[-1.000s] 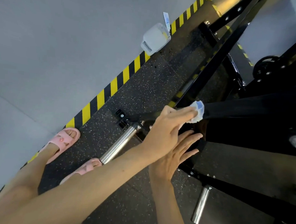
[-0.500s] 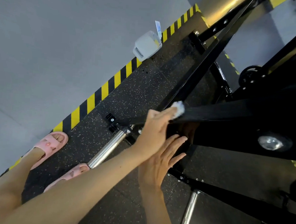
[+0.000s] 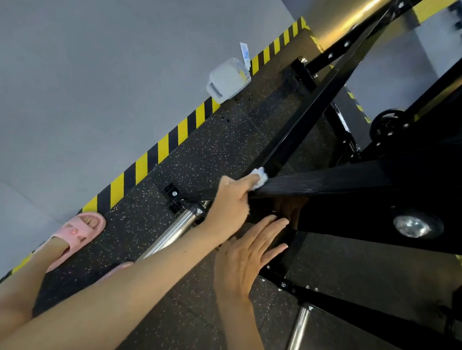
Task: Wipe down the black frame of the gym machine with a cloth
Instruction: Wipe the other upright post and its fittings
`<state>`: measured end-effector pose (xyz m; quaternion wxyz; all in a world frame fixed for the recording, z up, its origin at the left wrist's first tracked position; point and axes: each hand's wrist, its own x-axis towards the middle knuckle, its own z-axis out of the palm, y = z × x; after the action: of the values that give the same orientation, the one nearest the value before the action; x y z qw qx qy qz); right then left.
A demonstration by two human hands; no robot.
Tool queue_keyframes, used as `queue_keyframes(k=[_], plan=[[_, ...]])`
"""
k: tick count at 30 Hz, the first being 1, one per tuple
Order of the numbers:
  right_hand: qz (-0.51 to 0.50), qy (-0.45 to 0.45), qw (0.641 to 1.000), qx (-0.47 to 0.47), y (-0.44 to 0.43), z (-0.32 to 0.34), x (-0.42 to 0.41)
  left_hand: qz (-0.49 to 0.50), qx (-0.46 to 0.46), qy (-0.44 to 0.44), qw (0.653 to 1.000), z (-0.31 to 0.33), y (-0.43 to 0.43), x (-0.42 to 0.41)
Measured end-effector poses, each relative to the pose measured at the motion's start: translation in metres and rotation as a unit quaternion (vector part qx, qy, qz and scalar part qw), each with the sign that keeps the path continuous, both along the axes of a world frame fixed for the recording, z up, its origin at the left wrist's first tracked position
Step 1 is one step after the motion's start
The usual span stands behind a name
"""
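Note:
The black frame (image 3: 341, 186) of the gym machine runs across the right half of the head view, with a diagonal bar (image 3: 315, 112) rising to the upper right. My left hand (image 3: 230, 202) grips a small white cloth (image 3: 260, 177) against the top of the sloping beam, just where the diagonal bar meets it. Most of the cloth is hidden under my fingers. Wet streaks show on the beam to the right of the cloth. My right hand (image 3: 249, 254) rests below with straight fingers against the frame's glossy side.
A white lidded container (image 3: 228, 80) sits on the speckled rubber floor by the yellow-black hazard strip (image 3: 149, 158). Chrome pegs (image 3: 172, 232) (image 3: 296, 336) stick out of the frame's base. My feet in pink slippers (image 3: 79, 231) stand at the left. A wheel (image 3: 387, 125) is at the right.
My left hand has slid the cloth leftward down the beam to the joint with the diagonal bar. My right hand stays on the frame's side. The view has shifted a little.

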<state>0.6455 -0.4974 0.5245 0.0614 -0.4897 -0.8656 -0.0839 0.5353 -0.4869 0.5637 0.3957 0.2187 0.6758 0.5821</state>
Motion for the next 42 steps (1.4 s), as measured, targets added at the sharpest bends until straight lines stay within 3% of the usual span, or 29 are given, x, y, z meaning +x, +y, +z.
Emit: queue_keyframes(k=[6,9,12,14,18,20,23,25,30,32,34,37,39,41,42], plan=[[-0.016,-0.027,0.999,-0.036,-0.006,-0.031,0.004,0.03,0.168,0.026,0.985,0.03,-0.007,0.011],[-0.005,-0.009,0.999,-0.033,-0.009,-0.051,0.003,0.012,0.024,0.017,0.999,-0.059,0.002,0.005],[-0.003,0.003,0.998,-0.058,-0.011,-0.067,0.004,0.002,-0.107,-0.072,0.992,-0.129,0.01,-0.008],[0.0,0.019,0.997,-0.075,-0.013,-0.075,0.005,0.015,-0.096,-0.089,0.991,-0.123,0.015,-0.008],[-0.025,0.05,0.991,-0.124,-0.017,-0.082,-0.004,0.052,0.072,-0.029,0.996,-0.052,-0.003,0.014],[-0.033,0.073,0.987,-0.142,-0.021,-0.082,-0.011,0.047,0.062,0.006,0.997,-0.069,-0.01,0.017],[-0.06,0.094,0.983,-0.144,-0.024,-0.078,-0.017,0.003,-0.078,-0.027,0.997,-0.134,0.0,-0.005],[-0.069,0.1,0.981,-0.153,-0.025,-0.077,-0.017,-0.008,-0.1,-0.03,0.994,-0.14,0.003,-0.01],[-0.105,0.126,0.956,-0.243,-0.033,-0.079,-0.018,0.02,0.053,-0.035,0.998,-0.074,-0.023,0.014],[-0.143,0.112,0.94,-0.29,-0.035,-0.084,-0.014,0.004,0.017,0.009,1.0,-0.091,-0.018,0.014],[-0.166,0.099,0.927,-0.321,-0.037,-0.087,-0.011,-0.018,-0.095,0.028,0.995,-0.136,-0.003,0.01],[-0.194,0.11,0.906,-0.359,-0.038,-0.076,-0.015,-0.112,-0.24,0.004,0.964,-0.186,0.012,-0.013],[-0.208,0.134,0.896,-0.37,-0.04,-0.069,-0.019,-0.165,-0.289,0.006,0.943,-0.201,0.007,-0.037],[-0.226,0.169,0.864,-0.416,-0.039,-0.062,-0.025,-0.113,-0.278,-0.069,0.951,-0.2,-0.008,-0.057],[-0.239,0.192,0.833,-0.46,-0.037,-0.058,-0.03,-0.055,-0.25,-0.166,0.952,-0.195,-0.019,-0.063]])
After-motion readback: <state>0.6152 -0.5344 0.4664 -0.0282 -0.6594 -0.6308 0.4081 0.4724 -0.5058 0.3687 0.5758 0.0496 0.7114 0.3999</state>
